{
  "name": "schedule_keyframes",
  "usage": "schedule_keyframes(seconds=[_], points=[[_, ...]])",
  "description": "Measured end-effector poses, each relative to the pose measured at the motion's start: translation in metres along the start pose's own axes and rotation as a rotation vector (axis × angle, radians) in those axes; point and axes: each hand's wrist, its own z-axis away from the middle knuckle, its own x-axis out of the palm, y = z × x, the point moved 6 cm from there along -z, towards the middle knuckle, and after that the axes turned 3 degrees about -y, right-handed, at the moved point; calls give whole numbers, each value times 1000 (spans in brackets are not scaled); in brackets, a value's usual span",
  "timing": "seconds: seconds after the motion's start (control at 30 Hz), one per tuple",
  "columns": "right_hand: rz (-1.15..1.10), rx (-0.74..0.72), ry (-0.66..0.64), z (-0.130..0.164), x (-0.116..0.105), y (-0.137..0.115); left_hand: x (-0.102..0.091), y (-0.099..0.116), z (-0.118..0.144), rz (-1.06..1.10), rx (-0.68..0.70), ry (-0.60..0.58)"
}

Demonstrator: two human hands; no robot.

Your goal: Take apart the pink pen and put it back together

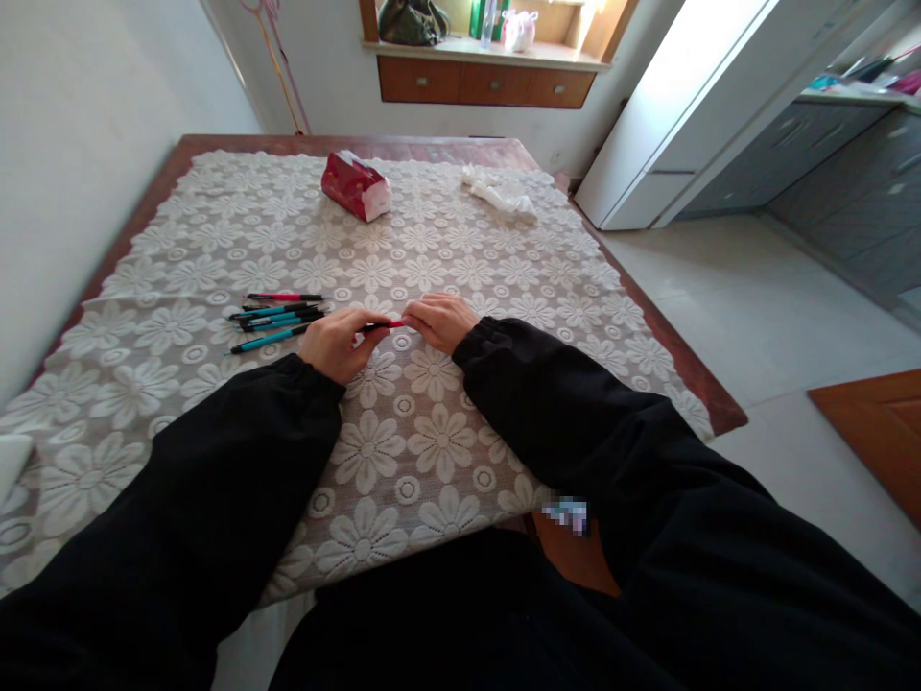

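Note:
Between my two hands, just above the lace tablecloth (438,432), is a red and black pen (395,324). My left hand (340,344) pinches its black end between thumb and fingers. The red end runs into the closed fingers of my right hand (442,320), which hide the tip. Left of my left hand lie several blue and black pens (277,317) in a loose row, side by side and partly overlapping. Another red pen (284,297) with black ends rests at the far side of that row.
A red tissue pack (355,185) sits toward the table's far side. To its right lies a crumpled white plastic bag (500,195). Wooden table edges (676,355) show beyond the cloth. A white wall (107,106) borders the left; a white refrigerator (669,106) stands beyond the right corner.

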Motion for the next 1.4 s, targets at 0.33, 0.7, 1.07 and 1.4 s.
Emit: schedule_keyframes(seconds=[0.33,0.7,1.07,1.4], points=[[47,-10,47,0,-6,-3,-1,-3,1,-17,-19,45],[111,-11,79,-1,-7,-1,-1,1,-1,-89,-43,-29],[49,19,190,1,-14,1,-10,-6,-2,-138,-246,-15],[-171,67,391,5,-25,14,-13,0,-1,-155,-308,-49]])
